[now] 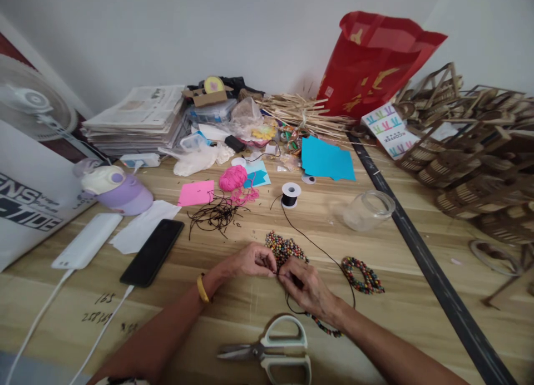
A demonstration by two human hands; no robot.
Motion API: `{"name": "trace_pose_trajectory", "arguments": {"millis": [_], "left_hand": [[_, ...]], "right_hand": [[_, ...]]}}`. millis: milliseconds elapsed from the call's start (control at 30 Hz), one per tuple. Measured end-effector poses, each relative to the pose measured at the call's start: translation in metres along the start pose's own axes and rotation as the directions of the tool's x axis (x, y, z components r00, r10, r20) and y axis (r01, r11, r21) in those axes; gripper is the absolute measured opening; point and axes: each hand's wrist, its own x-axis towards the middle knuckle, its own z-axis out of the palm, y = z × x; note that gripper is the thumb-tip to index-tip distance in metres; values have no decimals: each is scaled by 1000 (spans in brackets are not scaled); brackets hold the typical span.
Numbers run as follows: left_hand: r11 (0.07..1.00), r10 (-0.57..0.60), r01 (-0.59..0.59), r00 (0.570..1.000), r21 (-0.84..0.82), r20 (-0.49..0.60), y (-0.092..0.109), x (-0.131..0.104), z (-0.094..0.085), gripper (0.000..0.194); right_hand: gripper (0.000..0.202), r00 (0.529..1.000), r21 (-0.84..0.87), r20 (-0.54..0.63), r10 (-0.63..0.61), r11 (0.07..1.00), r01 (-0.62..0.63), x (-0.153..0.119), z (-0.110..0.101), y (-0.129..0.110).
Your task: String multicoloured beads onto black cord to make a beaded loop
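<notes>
My left hand and my right hand meet at the fingertips beside a pile of small multicoloured beads. The right fingers pinch the black cord. Something tiny and dark sits in the left fingers' pinch, too small to make out. From a white-flanged spool the cord curves round to the right and under my right hand. A string of beads lies partly hidden below my right wrist. Further right rests a coiled beaded strand. Scissors with pale handles lie nearest me.
Black cord scraps, pink yarn and blue paper lie further back. A glass jar rests at right, near woven baskets. A phone, power bank and purple-and-white container occupy the left.
</notes>
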Motion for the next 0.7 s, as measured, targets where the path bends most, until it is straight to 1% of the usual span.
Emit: {"name": "trace_pose_trajectory", "arguments": {"millis": [233,500,700], "left_hand": [[1000,-4,4,1000,3,5,1,0,0,28],[1000,8,-8,1000,3,5,3,-1,1,29],[1000,-8,8,1000,2,1,3,0,1,28]], "right_hand": [[14,1000,-1,-21,5,1000,-5,1,0,-2],[15,1000,-12,-21,-10,1000,9,1,1,-1],[15,1000,-10,-13,-17,1000,17,0,1,0]]}}
